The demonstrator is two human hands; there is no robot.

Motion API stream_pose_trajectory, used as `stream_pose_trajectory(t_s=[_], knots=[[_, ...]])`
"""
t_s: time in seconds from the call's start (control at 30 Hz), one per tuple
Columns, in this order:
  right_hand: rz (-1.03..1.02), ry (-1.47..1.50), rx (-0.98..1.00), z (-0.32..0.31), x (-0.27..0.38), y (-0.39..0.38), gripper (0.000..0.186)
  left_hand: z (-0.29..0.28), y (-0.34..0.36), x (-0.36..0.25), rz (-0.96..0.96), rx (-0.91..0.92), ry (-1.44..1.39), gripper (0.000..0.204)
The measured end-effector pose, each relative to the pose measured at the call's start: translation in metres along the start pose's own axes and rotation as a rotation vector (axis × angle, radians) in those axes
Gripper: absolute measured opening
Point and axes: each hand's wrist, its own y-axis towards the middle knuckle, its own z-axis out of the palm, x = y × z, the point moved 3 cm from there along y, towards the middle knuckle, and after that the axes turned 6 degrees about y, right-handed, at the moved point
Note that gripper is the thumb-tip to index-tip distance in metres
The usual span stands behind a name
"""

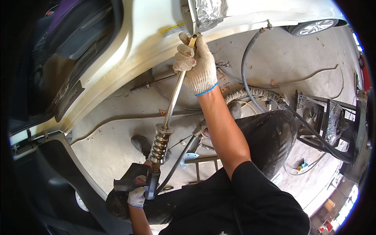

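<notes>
A slide hammer dent puller point(172, 103) slants from my lap up to the white car body point(152, 23). Its ribbed metal weight point(160, 145) sits low on the shiny rod, just above the black pistol-style handle point(151, 184). My left hand point(136, 196), in a white knit glove, is closed on that handle; part of the fingers is hidden behind it. Higher up, my right hand point(197, 64), gloved with a blue cuff edge, wraps round the rod close to its brass-coloured tip point(193, 40). The tip points at the sill, beside a bare-metal patch point(210, 13); contact is unclear.
An open car door point(58, 176) stands at lower left, with the dark cabin point(74, 47) above. Cables and a hose point(244, 66) cross the concrete floor point(274, 58); one clamps to the sill. A black metal frame cart point(327, 121) stands at right, a wrapped cable leading towards it.
</notes>
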Motion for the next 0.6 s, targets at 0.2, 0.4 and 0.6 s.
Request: stream_pose_trajectory(t_s=[0.2,0.4,0.6], knots=[[-0.047,0.248,0.038,0.008,-0.005,-0.011,0.047,-0.002,-0.004,0.008,0.012,-0.127,-0.015,0.051],[-0.275,-0.360,-0.460,0.017,-0.006,-0.009,0.037,-0.006,-0.006,0.008,-0.049,-0.160,0.049,0.050],[-0.375,-0.637,-0.685,0.040,-0.021,-0.006,0.035,-0.007,-0.008,0.008,-0.020,-0.163,0.029,0.042]])
